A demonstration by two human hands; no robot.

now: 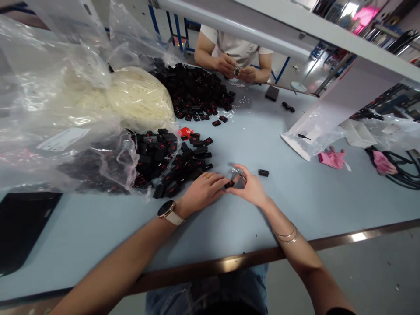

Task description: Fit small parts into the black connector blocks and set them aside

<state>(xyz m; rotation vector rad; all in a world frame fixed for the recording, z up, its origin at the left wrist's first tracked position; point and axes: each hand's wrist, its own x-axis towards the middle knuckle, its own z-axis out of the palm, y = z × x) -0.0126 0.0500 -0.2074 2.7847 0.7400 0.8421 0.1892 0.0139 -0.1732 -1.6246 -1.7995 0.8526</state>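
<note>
My left hand (204, 190) rests on the pale blue table (295, 192) with its fingers pinched on a small black and red part (229, 184). My right hand (249, 187) meets it from the right, fingers curled round the same part and a small clear plastic piece (235, 173). A heap of the same black and red parts (170, 162) lies just left of my hands, spilling from a clear bag. One single black part (263, 173) lies just right of my right hand.
Big clear bags (65, 100) of white pieces fill the left. A second black heap (197, 92) lies farther back. Across the table a person's hands (236, 72) hold a small part. A black tray (22, 227), pink cloths (333, 158) and cables (403, 170) lie around.
</note>
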